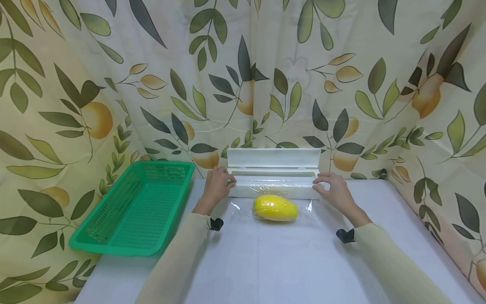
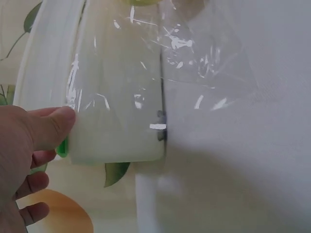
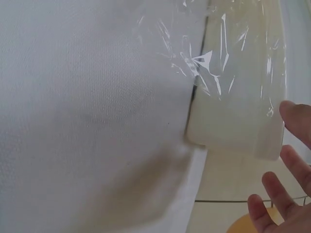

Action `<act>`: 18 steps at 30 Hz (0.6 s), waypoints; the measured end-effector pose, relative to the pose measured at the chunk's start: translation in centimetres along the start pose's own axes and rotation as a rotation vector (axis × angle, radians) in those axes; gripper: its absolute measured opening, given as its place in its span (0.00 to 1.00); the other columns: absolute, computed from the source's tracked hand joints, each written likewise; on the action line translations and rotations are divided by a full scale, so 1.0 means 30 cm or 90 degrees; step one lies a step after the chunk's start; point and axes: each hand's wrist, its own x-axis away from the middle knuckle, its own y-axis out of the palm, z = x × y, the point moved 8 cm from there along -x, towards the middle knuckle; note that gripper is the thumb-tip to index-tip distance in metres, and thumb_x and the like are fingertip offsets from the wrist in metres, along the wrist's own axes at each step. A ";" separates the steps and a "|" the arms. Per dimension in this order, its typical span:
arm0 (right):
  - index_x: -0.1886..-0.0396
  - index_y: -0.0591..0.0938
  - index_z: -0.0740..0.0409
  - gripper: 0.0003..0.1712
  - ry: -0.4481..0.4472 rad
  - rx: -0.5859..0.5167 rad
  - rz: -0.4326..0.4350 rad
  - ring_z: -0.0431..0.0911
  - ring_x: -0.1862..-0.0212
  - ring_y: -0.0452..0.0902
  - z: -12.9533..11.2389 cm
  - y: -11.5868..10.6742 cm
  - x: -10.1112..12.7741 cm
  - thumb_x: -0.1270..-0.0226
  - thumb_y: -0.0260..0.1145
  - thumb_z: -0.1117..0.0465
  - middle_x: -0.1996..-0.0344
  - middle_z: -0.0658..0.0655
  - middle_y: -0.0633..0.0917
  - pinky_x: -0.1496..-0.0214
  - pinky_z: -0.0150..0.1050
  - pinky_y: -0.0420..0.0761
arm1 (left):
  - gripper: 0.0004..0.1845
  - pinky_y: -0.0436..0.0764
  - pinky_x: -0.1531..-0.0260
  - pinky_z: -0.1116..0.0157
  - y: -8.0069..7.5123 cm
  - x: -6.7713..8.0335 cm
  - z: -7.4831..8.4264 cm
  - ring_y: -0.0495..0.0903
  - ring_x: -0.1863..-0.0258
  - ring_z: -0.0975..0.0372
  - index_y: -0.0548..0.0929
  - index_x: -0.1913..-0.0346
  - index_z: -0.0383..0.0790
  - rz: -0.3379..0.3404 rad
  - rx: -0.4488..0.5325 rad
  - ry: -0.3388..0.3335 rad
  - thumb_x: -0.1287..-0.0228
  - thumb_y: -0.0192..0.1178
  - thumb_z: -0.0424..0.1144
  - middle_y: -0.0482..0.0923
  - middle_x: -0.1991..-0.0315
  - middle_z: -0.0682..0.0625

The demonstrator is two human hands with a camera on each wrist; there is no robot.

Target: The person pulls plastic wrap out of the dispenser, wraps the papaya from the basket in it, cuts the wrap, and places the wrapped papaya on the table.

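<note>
A: So, where does the wrapping stand?
B: Cling film (image 1: 274,195) drawn out of the white dispenser box (image 1: 274,182), lid up, and laid over the yellow fruit (image 1: 275,207) just in front of the box

A: Hands?
B: Left hand (image 1: 217,184) touches the box's left end, thumb against it; right hand (image 1: 334,191) at its right end, fingers spread, gripping nothing. Film looks uncut; green basket (image 1: 136,209) left of the box

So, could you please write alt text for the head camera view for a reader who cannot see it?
A person's left hand and right hand rest at either end of a white cling-film dispenser with its lid up. Film is drawn over a yellow fruit on the white table, with a green basket to the left.
</note>
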 end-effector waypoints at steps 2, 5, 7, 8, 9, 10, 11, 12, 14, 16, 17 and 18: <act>0.57 0.88 0.66 0.09 0.002 0.003 0.002 0.71 0.40 0.71 -0.003 0.000 0.001 0.36 0.73 0.67 0.44 0.73 0.81 0.36 0.70 0.64 | 0.04 0.72 0.49 0.52 0.003 0.004 0.000 0.73 0.53 0.52 0.93 0.61 0.48 0.007 0.010 0.004 0.38 0.74 0.40 0.81 0.59 0.48; 0.58 0.88 0.66 0.08 0.012 0.000 0.001 0.71 0.39 0.71 0.000 0.005 0.003 0.35 0.72 0.68 0.44 0.72 0.81 0.36 0.70 0.63 | 0.03 0.73 0.49 0.51 0.002 0.009 0.006 0.74 0.53 0.52 0.93 0.63 0.46 0.027 0.009 0.026 0.39 0.75 0.40 0.81 0.58 0.49; 0.58 0.88 0.65 0.07 0.020 -0.002 0.002 0.70 0.39 0.71 0.001 0.009 0.005 0.35 0.72 0.68 0.44 0.72 0.81 0.36 0.70 0.63 | 0.01 0.74 0.50 0.51 0.000 0.013 0.011 0.75 0.54 0.52 0.93 0.65 0.46 0.042 0.006 0.044 0.38 0.74 0.39 0.82 0.59 0.49; 0.59 0.88 0.65 0.06 0.021 -0.003 0.005 0.70 0.39 0.71 0.001 0.011 0.006 0.35 0.72 0.68 0.44 0.72 0.82 0.36 0.70 0.63 | 0.01 0.75 0.50 0.51 -0.001 0.015 0.013 0.75 0.54 0.52 0.93 0.66 0.46 0.051 0.002 0.054 0.39 0.74 0.38 0.82 0.59 0.49; 0.60 0.88 0.65 0.06 0.020 -0.004 0.009 0.70 0.39 0.71 0.001 0.012 0.006 0.36 0.72 0.69 0.44 0.72 0.82 0.36 0.70 0.63 | 0.00 0.75 0.51 0.52 -0.001 0.016 0.014 0.75 0.55 0.52 0.92 0.67 0.46 0.058 0.001 0.061 0.39 0.74 0.37 0.82 0.60 0.49; 0.61 0.88 0.65 0.05 0.019 -0.004 0.013 0.70 0.40 0.71 0.001 0.012 0.006 0.36 0.72 0.69 0.45 0.72 0.82 0.36 0.69 0.64 | 0.01 0.75 0.52 0.52 -0.001 0.017 0.015 0.75 0.55 0.52 0.92 0.68 0.46 0.062 0.002 0.066 0.39 0.73 0.37 0.82 0.60 0.49; 0.61 0.88 0.65 0.04 0.018 -0.005 0.015 0.70 0.40 0.72 -0.001 0.013 0.006 0.36 0.72 0.70 0.45 0.71 0.82 0.37 0.69 0.64 | 0.02 0.75 0.52 0.51 -0.002 0.017 0.015 0.75 0.56 0.52 0.92 0.69 0.46 0.065 0.004 0.069 0.39 0.73 0.36 0.82 0.60 0.49; 0.62 0.88 0.65 0.04 0.018 -0.004 0.017 0.70 0.40 0.72 -0.002 0.013 0.005 0.35 0.72 0.70 0.45 0.71 0.83 0.37 0.68 0.65 | 0.03 0.75 0.52 0.52 -0.002 0.018 0.014 0.76 0.56 0.52 0.92 0.69 0.47 0.067 0.007 0.069 0.40 0.73 0.35 0.82 0.61 0.49; 0.62 0.87 0.64 0.03 0.019 -0.002 0.018 0.69 0.40 0.72 -0.002 0.014 0.004 0.35 0.71 0.69 0.45 0.71 0.83 0.37 0.68 0.65 | 0.02 0.75 0.52 0.51 -0.003 0.017 0.011 0.76 0.57 0.52 0.92 0.69 0.47 0.070 0.012 0.068 0.41 0.73 0.35 0.83 0.61 0.49; 0.62 0.86 0.64 0.02 0.023 -0.002 0.012 0.69 0.40 0.72 -0.002 0.015 0.003 0.33 0.70 0.69 0.45 0.70 0.83 0.36 0.67 0.66 | 0.02 0.76 0.52 0.51 -0.004 0.017 0.008 0.76 0.57 0.52 0.91 0.69 0.46 0.069 0.023 0.064 0.41 0.73 0.35 0.83 0.60 0.49; 0.62 0.86 0.64 0.02 0.024 -0.001 0.010 0.69 0.40 0.72 -0.002 0.015 0.004 0.33 0.70 0.69 0.44 0.70 0.82 0.36 0.67 0.66 | 0.02 0.76 0.53 0.51 -0.004 0.018 0.006 0.76 0.58 0.52 0.91 0.69 0.46 0.071 0.027 0.063 0.41 0.73 0.35 0.83 0.60 0.49; 0.62 0.86 0.64 0.02 0.023 0.000 0.009 0.69 0.40 0.72 -0.004 0.015 0.004 0.32 0.69 0.69 0.44 0.70 0.82 0.36 0.67 0.65 | 0.02 0.76 0.54 0.51 -0.003 0.019 0.003 0.76 0.58 0.53 0.91 0.69 0.46 0.074 0.034 0.061 0.40 0.72 0.35 0.84 0.60 0.49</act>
